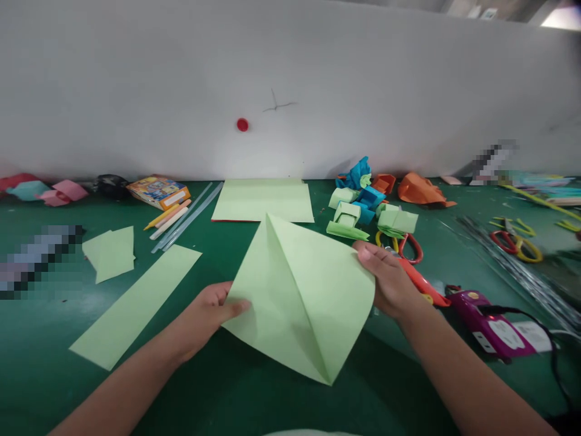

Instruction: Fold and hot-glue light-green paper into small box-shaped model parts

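Note:
A square sheet of light green paper (290, 290) is held up above the green table, with a diagonal crease running from its far corner to its near corner. My left hand (218, 312) pinches its left corner, thumb on top and fingers underneath. At the opposite corner, my right hand (385, 275) grips the paper the same way. The sheet bends along the crease and is partly unfolded. To the left lies a long strip of green paper (136, 309), and beyond it some smaller green pieces (113, 254).
A stack of green paper (263, 201) lies against the white wall. Folded paper shapes (358, 203) and scissors (411, 248) sit at the right, near a purple power box (492, 324) with a cable. Crayons (167, 217) and a colourful box (158, 191) are back left.

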Motion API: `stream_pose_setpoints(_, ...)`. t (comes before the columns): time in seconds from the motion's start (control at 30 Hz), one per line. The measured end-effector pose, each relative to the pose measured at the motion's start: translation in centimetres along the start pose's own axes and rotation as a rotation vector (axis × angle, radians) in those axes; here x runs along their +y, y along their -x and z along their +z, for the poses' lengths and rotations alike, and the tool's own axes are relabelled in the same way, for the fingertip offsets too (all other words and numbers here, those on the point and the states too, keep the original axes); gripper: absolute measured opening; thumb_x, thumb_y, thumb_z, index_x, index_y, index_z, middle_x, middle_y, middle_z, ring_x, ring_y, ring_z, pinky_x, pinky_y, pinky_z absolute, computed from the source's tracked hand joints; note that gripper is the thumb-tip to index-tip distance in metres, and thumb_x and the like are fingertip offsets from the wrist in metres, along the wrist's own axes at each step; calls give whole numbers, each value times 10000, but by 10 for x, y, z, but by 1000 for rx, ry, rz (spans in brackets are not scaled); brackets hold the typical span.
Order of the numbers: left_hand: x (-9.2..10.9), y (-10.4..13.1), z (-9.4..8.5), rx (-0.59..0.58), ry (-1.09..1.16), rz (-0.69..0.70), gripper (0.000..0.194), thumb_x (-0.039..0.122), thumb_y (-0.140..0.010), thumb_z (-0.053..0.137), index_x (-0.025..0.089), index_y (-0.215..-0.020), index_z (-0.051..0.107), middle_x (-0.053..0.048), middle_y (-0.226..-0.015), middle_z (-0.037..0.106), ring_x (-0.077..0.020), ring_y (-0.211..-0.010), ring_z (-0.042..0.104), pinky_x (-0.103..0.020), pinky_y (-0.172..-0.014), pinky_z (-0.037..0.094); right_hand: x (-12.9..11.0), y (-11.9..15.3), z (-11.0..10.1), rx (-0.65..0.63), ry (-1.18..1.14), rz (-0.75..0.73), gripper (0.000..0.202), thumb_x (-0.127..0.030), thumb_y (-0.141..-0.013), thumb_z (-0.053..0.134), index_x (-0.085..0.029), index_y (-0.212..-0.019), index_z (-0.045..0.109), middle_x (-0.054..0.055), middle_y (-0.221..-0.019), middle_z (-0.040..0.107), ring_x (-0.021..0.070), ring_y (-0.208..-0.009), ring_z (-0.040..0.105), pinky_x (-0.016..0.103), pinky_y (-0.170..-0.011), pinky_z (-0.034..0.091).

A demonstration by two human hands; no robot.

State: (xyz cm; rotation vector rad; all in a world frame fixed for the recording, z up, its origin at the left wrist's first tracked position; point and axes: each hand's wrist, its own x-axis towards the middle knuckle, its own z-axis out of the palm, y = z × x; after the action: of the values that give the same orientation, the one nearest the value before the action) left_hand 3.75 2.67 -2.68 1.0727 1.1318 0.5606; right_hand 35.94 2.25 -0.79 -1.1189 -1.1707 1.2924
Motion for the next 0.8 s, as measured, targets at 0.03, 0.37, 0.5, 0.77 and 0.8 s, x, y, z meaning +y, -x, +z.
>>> stream_pose_setpoints(0.03,1,0,-4,41,1,9,462,515,-728,855,207,-1064,785,-105,-1040,803,-296,-882,767,-416,-813,626,1,-3,-6,24,12,-8,548,-711,-748,756,-222,-695,515,-42,-595,481,112,-490,440,232,-431,369)
stream_pose_setpoints(0.37,10,-9,-41,297,-142,235,367,455,-679,881,223,-953,809,-72,-894,786,-196,-676,660,-269,-564,565,19,-20,-29,127,303,-83,341,-538,-824,789,-204,-830,720,1,-699,626,135,-554,544,259,-478,474)
stream_pose_setpoints(0.5,5,-13,-51,314,-117,262,328,403,-655,900,221,-916,819,-66,-867,769,-174,-661,627,-249,-557,545,18,-19,-30,63,351,-80,359,-530,-794,820,-205,-909,718,12,-748,681,144,-526,595,292,-471,534)
stream_pose_setpoints(0.77,-4,-19,-65,281,78,266,233,364,-669,901,237,-850,826,-72,-1075,794,-176,-817,702,-231,-640,578,23,-24,-45,-73,211,-81,247,-408,-800,846,-207,-929,785,26,-825,690,132,-614,607,266,-511,549)
stream_pose_setpoints(0.8,-4,-20,-66,272,109,269,221,356,-668,903,237,-835,822,-69,-1114,790,-179,-852,710,-226,-659,582,24,-24,-45,-66,189,-76,243,-400,-793,853,-209,-930,792,27,-832,692,134,-626,608,267,-521,551)
